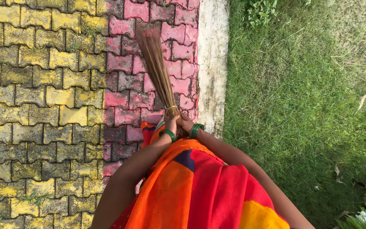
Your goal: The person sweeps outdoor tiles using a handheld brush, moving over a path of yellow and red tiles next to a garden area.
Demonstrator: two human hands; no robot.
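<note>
Orange-red drape (200, 191) nearest. Left hand (171, 124) and right hand (186, 123) side by side, both closed round bound end of stick broom (157, 70). Broom's long axis runs straight ahead, away from body, slightly leftward; bristle tips rest on pink paving (178, 51). Kerb (212, 63), grass (301, 93) to right.

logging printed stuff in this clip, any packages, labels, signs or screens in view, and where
None in view: no package, label, sign or screen.
Left hand and right hand: both grip the bound end of a brown stick broom.
Paving: yellow and pink interlocking blocks, unmarked.
Kerb: pale concrete strip, unmarked, beside green grass.
</note>
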